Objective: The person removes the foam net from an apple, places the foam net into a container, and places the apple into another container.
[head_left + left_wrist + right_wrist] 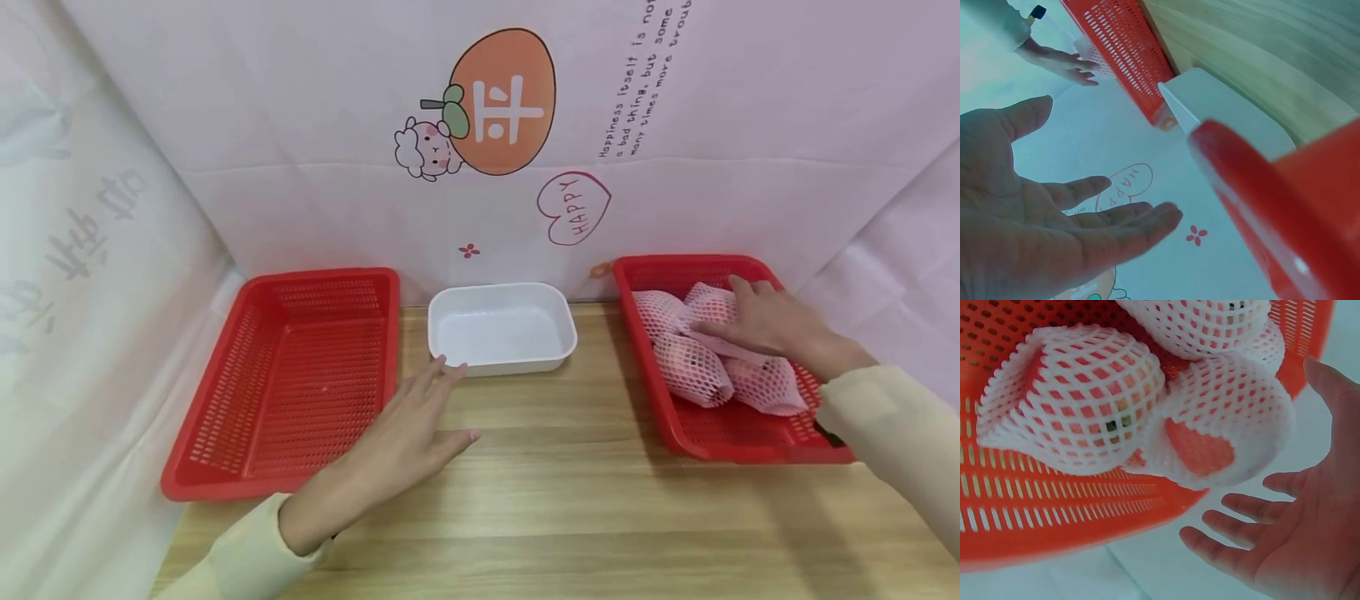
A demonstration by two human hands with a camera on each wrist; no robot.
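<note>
My right hand (780, 321) hovers over the right red basket (720, 450), fingers extended. Several round reddish fruits in white foam nets (688, 367) lie in that basket; their kind cannot be told. Seen from the right wrist, the spread right hand (1310, 531) is beside one netted fruit (1235, 419), with a gap between them. My left hand (397, 437) has its fingers and thumb stretched out and holds nothing. It is by the right side of the left red basket (322, 367), its fingertips near the front rim of a white dish (502, 325).
The baskets and dish stand on a wood-grain table (540, 500). A white printed cloth (315, 125) hangs close behind them, with more cloth along both sides. The left basket's raised rim (1229, 150) stands close to the left hand.
</note>
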